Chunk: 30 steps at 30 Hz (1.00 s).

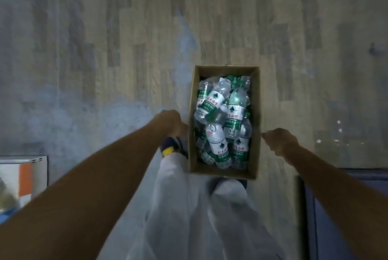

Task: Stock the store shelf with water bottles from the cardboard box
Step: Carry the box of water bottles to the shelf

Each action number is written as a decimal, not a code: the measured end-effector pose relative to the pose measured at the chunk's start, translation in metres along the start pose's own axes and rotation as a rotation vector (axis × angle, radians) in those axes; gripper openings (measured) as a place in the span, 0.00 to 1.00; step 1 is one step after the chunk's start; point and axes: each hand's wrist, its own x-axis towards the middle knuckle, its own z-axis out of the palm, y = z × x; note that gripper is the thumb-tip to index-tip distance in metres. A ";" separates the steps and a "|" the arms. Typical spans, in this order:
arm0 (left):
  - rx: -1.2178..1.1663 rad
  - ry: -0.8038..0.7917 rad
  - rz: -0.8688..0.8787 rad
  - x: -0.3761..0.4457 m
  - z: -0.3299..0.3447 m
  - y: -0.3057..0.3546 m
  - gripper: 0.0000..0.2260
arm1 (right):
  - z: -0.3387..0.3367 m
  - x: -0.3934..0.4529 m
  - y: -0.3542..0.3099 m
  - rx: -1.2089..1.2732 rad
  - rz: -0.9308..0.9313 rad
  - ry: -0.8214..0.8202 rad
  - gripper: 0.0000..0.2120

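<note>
An open cardboard box sits in the middle of the view, seen from straight above. It is filled with several clear water bottles with green and white labels, lying jumbled on their sides. My left hand is curled against the box's left wall. My right hand is curled against its right wall, fingers touching the edge. The box covers part of my right shoe, so it looks held above the floor. No store shelf is in view.
A wood-plank floor spreads all around. My white trousers and left shoe are under the box's near end. A white carton with orange print is at the lower left. A dark blue surface lies at the lower right.
</note>
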 end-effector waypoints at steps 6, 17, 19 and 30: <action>-0.180 -0.073 -0.085 0.092 0.060 0.003 0.18 | 0.063 0.070 0.002 -0.011 0.091 0.110 0.31; -0.392 -0.200 -0.175 0.155 0.070 0.001 0.12 | 0.055 0.110 0.000 -0.258 0.091 0.093 0.21; -0.371 -0.235 -0.145 0.154 0.065 -0.002 0.13 | 0.051 0.107 -0.006 -0.257 0.089 0.101 0.19; -0.590 -0.284 -0.252 0.071 -0.012 -0.055 0.12 | -0.005 0.032 -0.094 -0.493 -0.007 0.006 0.19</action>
